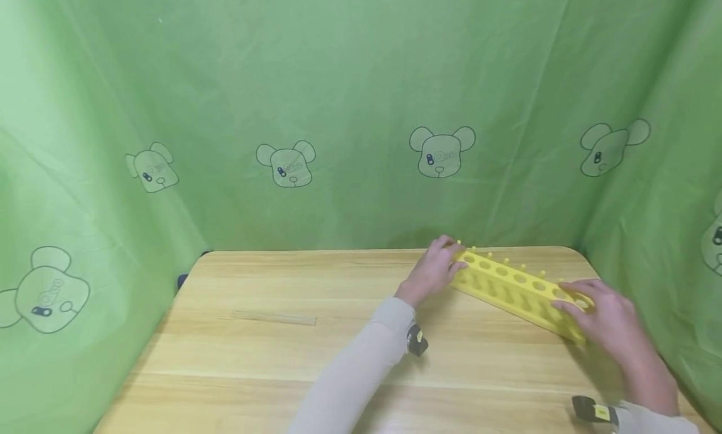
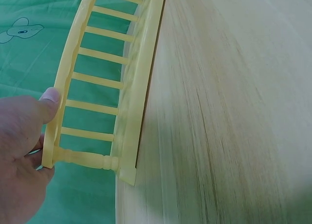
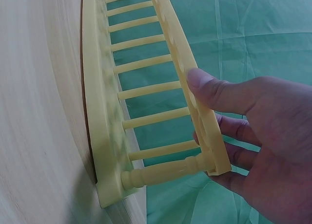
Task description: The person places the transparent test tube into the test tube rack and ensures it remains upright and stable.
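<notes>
Standing at two o'clock on the grained wooden table (image 1: 271,359), a yellow plastic rack (image 1: 507,283) with round holes is grasped endwise by left hand (image 1: 431,274) and right hand (image 1: 603,315)

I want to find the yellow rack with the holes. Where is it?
In the head view the yellow rack stands on the far right part of the wooden table, near the green curtain, held between the left hand and right hand.
</notes>
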`<control>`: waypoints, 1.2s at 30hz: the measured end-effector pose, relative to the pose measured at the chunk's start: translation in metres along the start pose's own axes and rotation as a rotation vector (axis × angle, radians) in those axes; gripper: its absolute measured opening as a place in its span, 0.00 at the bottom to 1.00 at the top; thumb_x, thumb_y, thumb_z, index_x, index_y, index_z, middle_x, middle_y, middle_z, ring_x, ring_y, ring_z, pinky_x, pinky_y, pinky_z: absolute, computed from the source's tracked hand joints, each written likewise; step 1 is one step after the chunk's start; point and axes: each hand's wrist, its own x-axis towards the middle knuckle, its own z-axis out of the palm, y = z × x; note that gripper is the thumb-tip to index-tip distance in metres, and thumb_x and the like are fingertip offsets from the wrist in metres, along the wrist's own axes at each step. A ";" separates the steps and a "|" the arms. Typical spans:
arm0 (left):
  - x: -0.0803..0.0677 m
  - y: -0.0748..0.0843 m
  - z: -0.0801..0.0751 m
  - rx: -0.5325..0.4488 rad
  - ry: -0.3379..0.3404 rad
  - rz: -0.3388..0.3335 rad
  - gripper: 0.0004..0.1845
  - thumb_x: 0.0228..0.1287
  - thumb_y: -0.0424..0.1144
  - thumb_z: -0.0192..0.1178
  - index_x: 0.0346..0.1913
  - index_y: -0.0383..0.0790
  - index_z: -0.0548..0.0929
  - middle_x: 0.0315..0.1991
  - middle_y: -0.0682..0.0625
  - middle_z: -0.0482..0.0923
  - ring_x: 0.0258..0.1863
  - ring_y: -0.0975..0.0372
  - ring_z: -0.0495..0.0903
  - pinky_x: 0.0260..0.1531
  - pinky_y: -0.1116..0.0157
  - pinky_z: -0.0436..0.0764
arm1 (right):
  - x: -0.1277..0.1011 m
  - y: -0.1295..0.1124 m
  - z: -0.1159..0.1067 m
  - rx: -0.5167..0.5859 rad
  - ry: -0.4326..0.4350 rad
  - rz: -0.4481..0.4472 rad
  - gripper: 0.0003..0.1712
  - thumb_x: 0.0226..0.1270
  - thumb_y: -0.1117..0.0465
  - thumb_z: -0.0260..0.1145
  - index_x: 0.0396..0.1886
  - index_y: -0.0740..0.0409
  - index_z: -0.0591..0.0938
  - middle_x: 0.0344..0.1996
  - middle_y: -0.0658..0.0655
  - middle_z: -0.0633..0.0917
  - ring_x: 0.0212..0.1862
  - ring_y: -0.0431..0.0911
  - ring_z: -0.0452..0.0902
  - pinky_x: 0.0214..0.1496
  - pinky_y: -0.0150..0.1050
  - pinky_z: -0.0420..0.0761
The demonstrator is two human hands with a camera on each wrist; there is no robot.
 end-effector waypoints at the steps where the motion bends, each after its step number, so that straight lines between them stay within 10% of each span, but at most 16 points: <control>1: 0.000 0.000 0.000 0.000 0.001 -0.001 0.25 0.76 0.49 0.58 0.71 0.45 0.75 0.68 0.51 0.70 0.66 0.62 0.70 0.65 0.76 0.71 | 0.000 0.000 0.000 0.000 -0.001 0.001 0.27 0.67 0.56 0.74 0.58 0.68 0.80 0.58 0.75 0.77 0.55 0.80 0.69 0.52 0.82 0.65; 36: -0.012 -0.002 -0.001 0.027 0.067 0.019 0.25 0.74 0.51 0.59 0.68 0.45 0.78 0.64 0.51 0.74 0.63 0.61 0.73 0.65 0.74 0.72 | 0.002 0.002 0.003 0.021 0.011 -0.037 0.25 0.65 0.59 0.75 0.57 0.69 0.81 0.57 0.77 0.77 0.55 0.80 0.69 0.55 0.82 0.63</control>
